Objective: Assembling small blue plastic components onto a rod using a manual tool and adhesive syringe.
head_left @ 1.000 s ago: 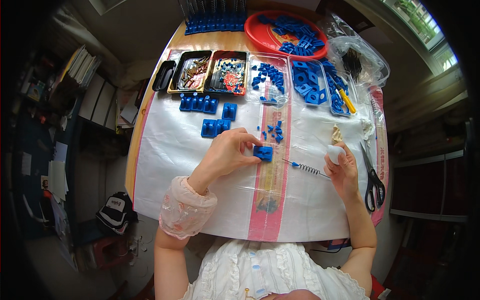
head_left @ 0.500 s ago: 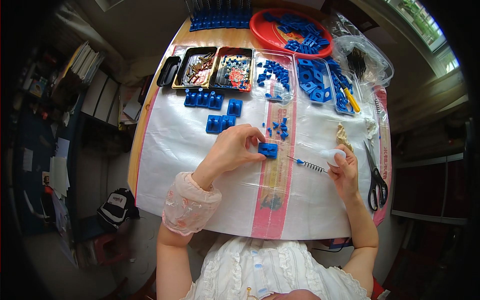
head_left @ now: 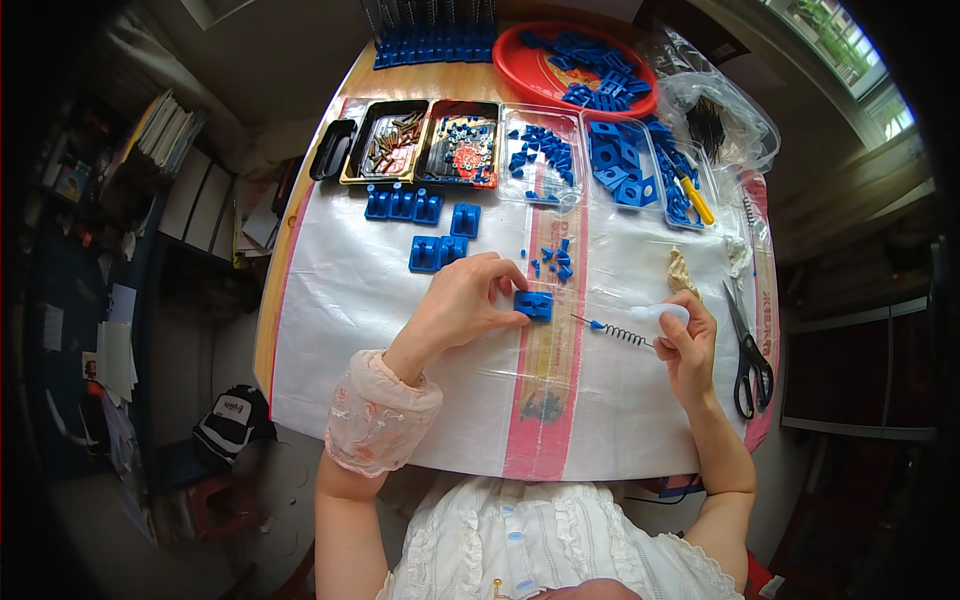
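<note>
My left hand (head_left: 474, 294) grips the edge of a small blue plastic block (head_left: 533, 306) between thumb and fingertips, the block resting on the white sheet. To the right of it, my right hand (head_left: 688, 350) holds a rounded, translucent white squeeze bottle (head_left: 662, 316) with thumb and fingers wrapped round it. The same hand also holds a black coil spring (head_left: 625, 337) by its right end. A small blue cone (head_left: 597, 325) sits at the spring's left end, with a thin wire point beyond it, apart from the block. Several loose blue cones (head_left: 564, 262) lie above the block.
Finished-looking blue blocks (head_left: 424, 254) stand at upper left. Beyond them are trays of brass screws (head_left: 398, 140), small nuts (head_left: 468, 140) and blue parts (head_left: 622, 165), plus a red basin (head_left: 520, 75). Black scissors (head_left: 752, 365) and a crumpled tan scrap (head_left: 678, 270) lie at right.
Hardly anything differs. The whole view has shifted slightly, and my right hand with the bottle has tilted a little; both hands keep their holds.
</note>
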A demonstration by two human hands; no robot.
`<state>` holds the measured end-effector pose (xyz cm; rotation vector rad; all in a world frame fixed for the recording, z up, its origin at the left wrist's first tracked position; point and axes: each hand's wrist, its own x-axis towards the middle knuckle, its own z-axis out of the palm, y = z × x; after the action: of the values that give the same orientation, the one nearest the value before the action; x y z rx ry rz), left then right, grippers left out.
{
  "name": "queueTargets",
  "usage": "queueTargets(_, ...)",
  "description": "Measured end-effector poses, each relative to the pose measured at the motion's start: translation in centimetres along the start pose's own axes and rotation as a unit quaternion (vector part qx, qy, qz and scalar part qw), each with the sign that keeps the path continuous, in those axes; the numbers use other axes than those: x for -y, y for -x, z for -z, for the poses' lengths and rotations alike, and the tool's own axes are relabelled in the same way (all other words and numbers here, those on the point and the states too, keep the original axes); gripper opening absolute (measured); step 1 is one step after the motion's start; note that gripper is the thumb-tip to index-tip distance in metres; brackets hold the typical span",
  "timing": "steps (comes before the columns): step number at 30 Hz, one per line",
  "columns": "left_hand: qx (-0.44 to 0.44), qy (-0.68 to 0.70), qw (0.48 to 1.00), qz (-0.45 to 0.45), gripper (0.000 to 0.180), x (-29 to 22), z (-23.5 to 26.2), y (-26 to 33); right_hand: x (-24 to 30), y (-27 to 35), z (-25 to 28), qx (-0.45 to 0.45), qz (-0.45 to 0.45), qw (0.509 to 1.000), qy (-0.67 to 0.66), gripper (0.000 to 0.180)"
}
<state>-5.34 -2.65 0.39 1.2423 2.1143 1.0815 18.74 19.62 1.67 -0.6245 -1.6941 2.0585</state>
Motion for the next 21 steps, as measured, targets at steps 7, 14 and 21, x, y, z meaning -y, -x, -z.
queueTargets(7, 0.002, 0.004, 1.000, 0.005, 0.035, -0.1, 0.2, 0.1, -0.1, 0.1, -0.4, 0.001, 0.009, 1.000, 0.024, 0.014)
queueTargets(14, 0.003, 0.001, 1.000, 0.000, 0.035, 0.1, 0.1, 0.0, 0.1, 0.2, -0.6, -0.001, 0.012, 1.000, 0.027, 0.014)
queueTargets(21, 0.000, -0.008, 1.000, -0.003, 0.035, 0.1, 0.1, 0.0, 0.7, 0.6, -1.5, -0.016, 0.020, 0.999, 0.048, 0.013)
